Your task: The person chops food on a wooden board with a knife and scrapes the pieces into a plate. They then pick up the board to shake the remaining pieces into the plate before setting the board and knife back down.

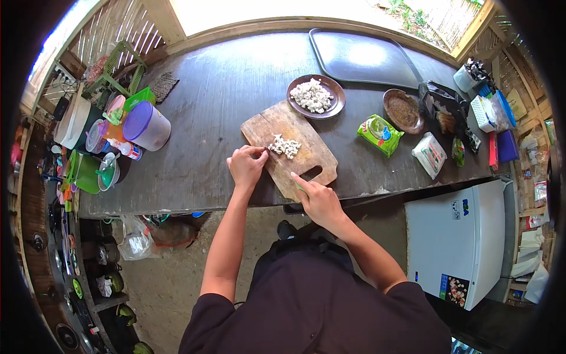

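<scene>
A wooden cutting board (312, 154) lies at a slant near the table's front edge, with a small heap of chopped whitish pieces (285, 147) on it. My left hand (246, 167) is at the board's left edge beside the heap, its fingertips pinched together; what they hold is too small to make out. My right hand (320, 202) is wrapped around the green handle of a knife (300, 182) over the lower part of the board. The knife's blade is hard to see. Behind the board, a brown plate (339, 105) holds more whitish pieces.
Tubs, including a purple-lidded one (154, 131), and a green rack (121, 71) stand at the left. A large tray (365, 56) lies at the back. Green packet (380, 135), brown dish (402, 111) and white pack (429, 154) are at the right, above a white fridge (442, 224).
</scene>
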The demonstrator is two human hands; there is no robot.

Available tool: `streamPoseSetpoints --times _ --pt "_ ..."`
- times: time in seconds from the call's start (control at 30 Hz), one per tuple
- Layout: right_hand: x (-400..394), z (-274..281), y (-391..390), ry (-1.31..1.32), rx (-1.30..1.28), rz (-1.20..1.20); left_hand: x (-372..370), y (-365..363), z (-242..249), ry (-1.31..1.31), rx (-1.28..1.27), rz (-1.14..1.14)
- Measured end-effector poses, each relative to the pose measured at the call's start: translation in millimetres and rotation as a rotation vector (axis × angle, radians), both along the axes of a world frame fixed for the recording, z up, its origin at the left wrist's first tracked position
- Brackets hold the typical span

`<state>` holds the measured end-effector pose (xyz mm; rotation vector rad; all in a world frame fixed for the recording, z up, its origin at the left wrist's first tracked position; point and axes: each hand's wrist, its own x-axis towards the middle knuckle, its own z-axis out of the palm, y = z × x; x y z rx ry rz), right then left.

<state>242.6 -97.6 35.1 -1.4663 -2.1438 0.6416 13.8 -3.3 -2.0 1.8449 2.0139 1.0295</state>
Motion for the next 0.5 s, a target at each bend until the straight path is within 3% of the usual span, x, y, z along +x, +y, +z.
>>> streamPoseSetpoints --times 0.23,0.5 --pt "-7 -5 14 -0.026 0.037 0.054 -5 7 -1 -0.176 -0.113 -0.004" --pt "-18 -10 30 -0.041 0.004 0.044 -5 5 3 -0.092 -0.074 0.011"
